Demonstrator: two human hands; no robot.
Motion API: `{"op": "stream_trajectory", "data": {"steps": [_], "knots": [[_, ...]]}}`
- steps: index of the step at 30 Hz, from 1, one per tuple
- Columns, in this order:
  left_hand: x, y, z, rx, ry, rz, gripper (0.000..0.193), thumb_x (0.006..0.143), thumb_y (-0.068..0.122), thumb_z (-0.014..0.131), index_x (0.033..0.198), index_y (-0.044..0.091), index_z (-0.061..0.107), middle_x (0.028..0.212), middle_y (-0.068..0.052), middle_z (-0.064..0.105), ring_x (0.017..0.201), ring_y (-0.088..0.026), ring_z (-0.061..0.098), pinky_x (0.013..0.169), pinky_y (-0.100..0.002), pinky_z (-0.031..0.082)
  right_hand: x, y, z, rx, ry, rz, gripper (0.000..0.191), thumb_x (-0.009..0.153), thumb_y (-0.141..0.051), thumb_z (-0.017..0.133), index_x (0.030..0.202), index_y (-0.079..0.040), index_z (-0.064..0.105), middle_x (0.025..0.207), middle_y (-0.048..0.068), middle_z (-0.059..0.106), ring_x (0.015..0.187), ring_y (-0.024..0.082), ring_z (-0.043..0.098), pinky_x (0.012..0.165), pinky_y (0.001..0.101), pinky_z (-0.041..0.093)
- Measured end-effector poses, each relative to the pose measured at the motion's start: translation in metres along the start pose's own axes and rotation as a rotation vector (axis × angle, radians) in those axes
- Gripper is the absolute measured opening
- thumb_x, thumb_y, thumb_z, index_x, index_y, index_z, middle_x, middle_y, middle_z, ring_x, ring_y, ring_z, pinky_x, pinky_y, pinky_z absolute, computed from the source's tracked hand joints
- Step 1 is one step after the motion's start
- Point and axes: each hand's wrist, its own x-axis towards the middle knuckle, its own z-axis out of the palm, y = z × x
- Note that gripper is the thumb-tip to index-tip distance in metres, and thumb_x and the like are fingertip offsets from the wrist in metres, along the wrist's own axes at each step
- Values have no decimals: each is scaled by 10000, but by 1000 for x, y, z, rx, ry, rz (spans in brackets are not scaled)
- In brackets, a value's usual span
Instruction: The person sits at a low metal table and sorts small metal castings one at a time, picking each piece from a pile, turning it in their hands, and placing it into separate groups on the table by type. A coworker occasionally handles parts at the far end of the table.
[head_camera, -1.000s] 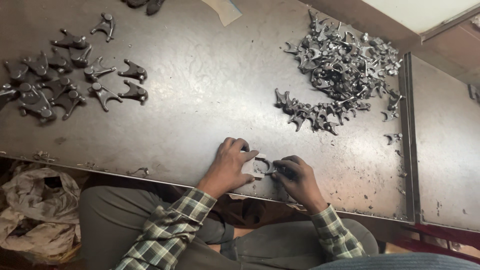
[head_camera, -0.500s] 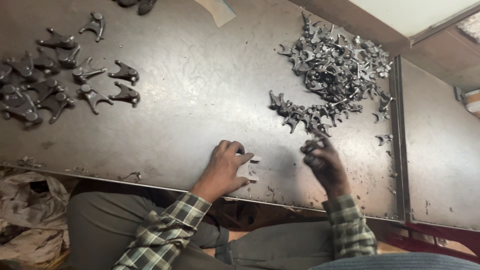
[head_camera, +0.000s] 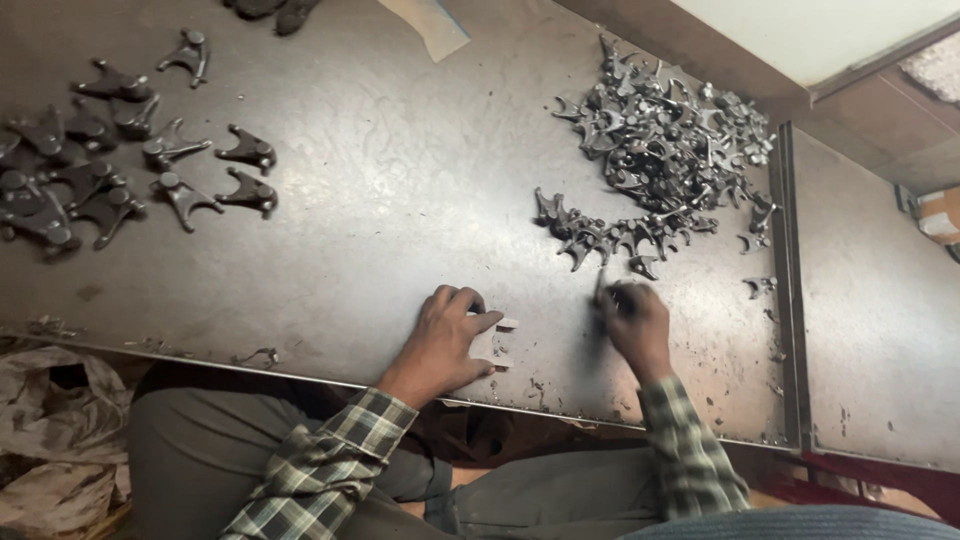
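Dark metal is what the right hand (head_camera: 636, 325) has in its grip: the fingers are curled shut around a thin rod-like tool (head_camera: 600, 290), of which only a short dark tip shows above the knuckles. That tip has its long axis close to upright in the picture, pointing away from the person toward the near edge of the pile of forged parts (head_camera: 660, 150), and it ends just short of the closest loose pieces. The right hand sits knuckles-up on the table (head_camera: 400, 200), wrist bent, with the checked sleeve (head_camera: 690, 455) running back and down toward the body.

The left hand (head_camera: 445, 340) lies on the steel near the front edge, palm down, fingers bent and thumb stretched out to the right. Its fingertips press on a small pale part (head_camera: 497, 340), largely hidden under the hand; whether the fingers close round it or merely pin it down, I cannot tell. The left forearm comes in from the lower left in the same checked cloth.

Farther out, the pile spreads over the right half of the table, a tangle of grey fork-shaped pieces, with a few strays beside the seam to the next plate. Well apart on the left lies a looser group of larger dark castings (head_camera: 110, 170), set out singly. Crumpled plastic sacking (head_camera: 50, 440) sits below the table edge at the left.
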Motion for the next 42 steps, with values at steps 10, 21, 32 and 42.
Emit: {"op": "stream_trajectory", "data": {"steps": [10,21,32,42], "knots": [[-1,-2,3,7,9,9,673,569,247,921,1206,122,743,1165,-89,600,1126,-315,510,1036,-465,423,-60,-68,-12,299,-284,-196,197,840,-89,790,1032,-58,756,1079,84,730,880,213,755,725,314,616],[0,2,-3,13,-9,2,671,562,253,926,1198,133,748,1174,-93,600,1138,-327,504,1031,-465,423,-48,-94,-13,300,-353,-305,195,828,-87,801,1020,-76,769,1074,106,727,893,269,754,737,345,617],[-1,-1,0,8,34,40,677,563,243,920,1206,123,749,1184,-95,603,1140,-329,510,1029,-470,427,-37,-57,-9,688,-499,93,570,797,-57,818,1330,-87,619,1104,98,716,951,220,693,765,318,599],[0,2,-4,0,-24,-12,685,574,246,929,1218,117,735,1191,-90,589,1145,-312,504,1048,-474,412,52,25,-12,816,-16,280,292,922,-114,804,1170,-8,692,1054,121,732,881,217,696,717,335,597]]}}
